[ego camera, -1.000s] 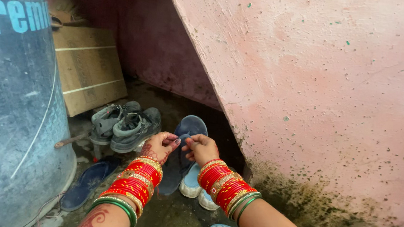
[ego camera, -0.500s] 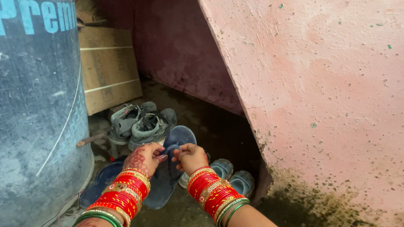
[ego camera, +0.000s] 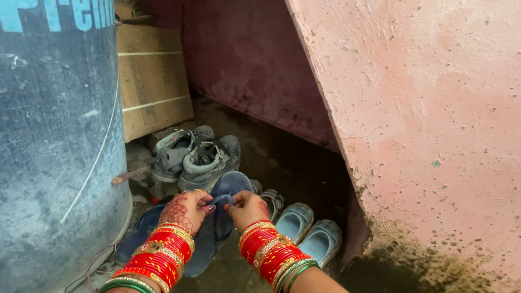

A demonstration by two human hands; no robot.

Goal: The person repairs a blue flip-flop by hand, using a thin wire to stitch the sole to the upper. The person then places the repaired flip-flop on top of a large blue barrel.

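My left hand (ego camera: 186, 209) and my right hand (ego camera: 248, 209) meet over a dark blue flip-flop (ego camera: 222, 224) that lies on the ground. The fingertips of both hands pinch at its strap near the toe end. Both wrists carry stacks of red, gold and green bangles. A second dark blue flip-flop (ego camera: 137, 233) lies to the left, partly under my left forearm. Behind them stands a pair of grey sandals (ego camera: 195, 152).
A large blue-grey drum (ego camera: 32, 135) fills the left side. A sloped pink concrete wall (ego camera: 447, 130) overhangs on the right. A pair of small light blue shoes (ego camera: 310, 228) sits by the wall's foot. A cardboard box (ego camera: 151, 79) leans at the back.
The view has shifted so the light blue shoes show beside my right hand. Both hands stay on the blue flip-flop's strap, a little nearer to me.
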